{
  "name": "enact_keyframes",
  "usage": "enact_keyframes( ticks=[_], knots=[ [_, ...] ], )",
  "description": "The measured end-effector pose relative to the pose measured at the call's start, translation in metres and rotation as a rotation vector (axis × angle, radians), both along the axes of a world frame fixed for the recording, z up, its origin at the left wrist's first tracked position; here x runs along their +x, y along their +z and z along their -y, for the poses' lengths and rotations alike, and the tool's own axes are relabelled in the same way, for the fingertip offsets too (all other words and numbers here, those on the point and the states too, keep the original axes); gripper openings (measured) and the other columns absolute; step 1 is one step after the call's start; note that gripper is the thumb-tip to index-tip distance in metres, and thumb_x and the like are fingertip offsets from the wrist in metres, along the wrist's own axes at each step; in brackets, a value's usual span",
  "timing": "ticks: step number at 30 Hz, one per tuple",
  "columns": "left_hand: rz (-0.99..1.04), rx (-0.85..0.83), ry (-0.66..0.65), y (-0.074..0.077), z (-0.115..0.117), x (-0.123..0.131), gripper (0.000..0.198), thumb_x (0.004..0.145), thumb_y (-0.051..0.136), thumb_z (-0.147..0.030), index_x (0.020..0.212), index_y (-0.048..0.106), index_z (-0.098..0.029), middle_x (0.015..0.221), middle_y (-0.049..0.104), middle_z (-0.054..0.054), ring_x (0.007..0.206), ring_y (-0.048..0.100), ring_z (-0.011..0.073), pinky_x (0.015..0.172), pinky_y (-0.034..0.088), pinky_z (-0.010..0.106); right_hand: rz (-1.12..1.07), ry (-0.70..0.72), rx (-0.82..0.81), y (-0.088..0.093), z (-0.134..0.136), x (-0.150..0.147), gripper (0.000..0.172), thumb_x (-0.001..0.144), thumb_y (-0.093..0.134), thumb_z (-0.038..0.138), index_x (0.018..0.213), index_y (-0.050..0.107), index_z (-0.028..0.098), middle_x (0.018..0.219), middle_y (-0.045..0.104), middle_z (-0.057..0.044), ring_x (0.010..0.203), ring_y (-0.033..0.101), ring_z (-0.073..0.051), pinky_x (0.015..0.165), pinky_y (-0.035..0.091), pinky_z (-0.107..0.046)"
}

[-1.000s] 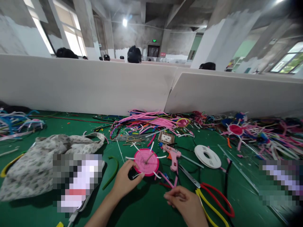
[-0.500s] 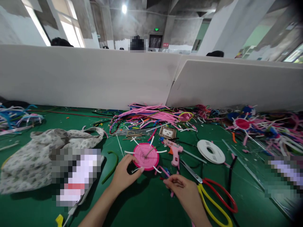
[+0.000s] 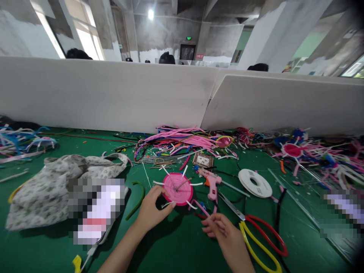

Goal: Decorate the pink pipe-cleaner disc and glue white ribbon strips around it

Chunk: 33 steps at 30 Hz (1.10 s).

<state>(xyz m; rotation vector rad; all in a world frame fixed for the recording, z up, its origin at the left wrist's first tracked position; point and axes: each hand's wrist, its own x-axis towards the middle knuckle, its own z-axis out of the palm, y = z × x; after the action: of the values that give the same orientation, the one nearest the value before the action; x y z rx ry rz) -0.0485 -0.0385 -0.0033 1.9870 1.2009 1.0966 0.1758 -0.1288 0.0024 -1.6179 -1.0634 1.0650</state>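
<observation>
A round pink woven disc (image 3: 175,189) is tilted towards me above the green table. White pipe cleaner ends stick out around its rim, and a thin brown stem rises from its centre. My left hand (image 3: 153,210) pinches the disc's left and lower edge between thumb and fingers. From its lower right side a pink pipe cleaner (image 3: 201,207) runs down to my right hand (image 3: 218,229). The curled fingers there pinch its end, the fingertips partly hidden. Just behind that hand lie a pink glue gun (image 3: 212,182) and scissors (image 3: 241,218) with red and yellow handles.
A white ribbon spool (image 3: 255,183) sits right of the glue gun, near a small framed piece (image 3: 203,160). Pink pipe cleaners (image 3: 182,138) are heaped along the white partition (image 3: 127,94). At left are a floral cloth bag (image 3: 42,197), a blurred phone (image 3: 99,212) and a green pipe cleaner (image 3: 139,201).
My right hand has shifted slightly right, drawing the pink pipe cleaner's end along. My left hand still holds the disc. The whole view has shifted a little.
</observation>
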Motion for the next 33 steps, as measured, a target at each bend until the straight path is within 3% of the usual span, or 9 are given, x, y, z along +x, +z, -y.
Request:
enact_keyframes(
  ticks=[5, 14, 19, 25, 30, 33],
  knots=[
    [0.010, 0.018, 0.008, -0.001, 0.000, -0.001, 0.016, 0.076, 0.062, -0.032, 0.080, 0.052, -0.021, 0.082, 0.057, 0.002, 0.080, 0.056, 0.0184, 0.072, 0.045, 0.030, 0.038, -0.020, -0.036, 0.002, -0.001, -0.015, 0.038, 0.064, 0.070, 0.055, 0.065, 0.058, 0.019, 0.061, 0.066, -0.004, 0.062, 0.067, -0.021, 0.055, 0.053, -0.026],
    [-0.013, 0.052, 0.024, 0.000, 0.004, -0.002, 0.016, 0.075, 0.063, -0.033, 0.080, 0.054, -0.021, 0.083, 0.057, 0.002, 0.080, 0.056, 0.0185, 0.071, 0.044, 0.030, 0.032, -0.110, 0.006, -0.002, 0.011, -0.001, 0.041, 0.065, 0.067, 0.058, 0.071, 0.059, 0.018, 0.067, 0.069, -0.007, 0.062, 0.066, -0.021, 0.050, 0.053, -0.027],
    [-0.030, 0.049, 0.047, -0.001, 0.004, -0.003, 0.020, 0.078, 0.061, -0.038, 0.077, 0.054, -0.020, 0.074, 0.053, 0.000, 0.067, 0.051, 0.0144, 0.061, 0.040, 0.026, 0.057, -0.038, 0.021, -0.002, 0.013, -0.001, 0.046, 0.068, 0.061, 0.062, 0.076, 0.060, 0.017, 0.073, 0.070, -0.009, 0.060, 0.065, -0.020, 0.050, 0.052, -0.028],
    [-0.017, 0.044, 0.040, -0.001, 0.003, -0.002, 0.027, 0.074, 0.065, -0.044, 0.080, 0.054, -0.019, 0.077, 0.055, 0.000, 0.070, 0.052, 0.0147, 0.064, 0.041, 0.025, 0.071, 0.026, 0.065, -0.002, 0.007, -0.003, 0.047, 0.074, 0.055, 0.062, 0.085, 0.061, 0.016, 0.076, 0.070, -0.009, 0.066, 0.067, -0.020, 0.060, 0.055, -0.029],
    [-0.030, 0.034, 0.048, 0.001, 0.005, 0.000, 0.032, 0.068, 0.069, -0.046, 0.080, 0.054, -0.021, 0.082, 0.059, 0.002, 0.075, 0.054, 0.0175, 0.067, 0.041, 0.027, 0.045, -0.057, 0.048, -0.003, 0.011, -0.006, 0.044, 0.068, 0.064, 0.060, 0.081, 0.057, 0.018, 0.068, 0.068, -0.005, 0.062, 0.066, -0.020, 0.056, 0.054, -0.027],
    [0.009, -0.009, 0.042, 0.001, 0.006, -0.001, 0.025, 0.072, 0.064, -0.043, 0.079, 0.053, -0.021, 0.079, 0.057, 0.001, 0.074, 0.053, 0.0178, 0.067, 0.040, 0.027, 0.047, -0.150, 0.025, -0.004, 0.020, -0.004, 0.041, 0.063, 0.069, 0.056, 0.077, 0.056, 0.020, 0.063, 0.067, -0.002, 0.056, 0.064, -0.018, 0.052, 0.052, -0.025]
  ],
)
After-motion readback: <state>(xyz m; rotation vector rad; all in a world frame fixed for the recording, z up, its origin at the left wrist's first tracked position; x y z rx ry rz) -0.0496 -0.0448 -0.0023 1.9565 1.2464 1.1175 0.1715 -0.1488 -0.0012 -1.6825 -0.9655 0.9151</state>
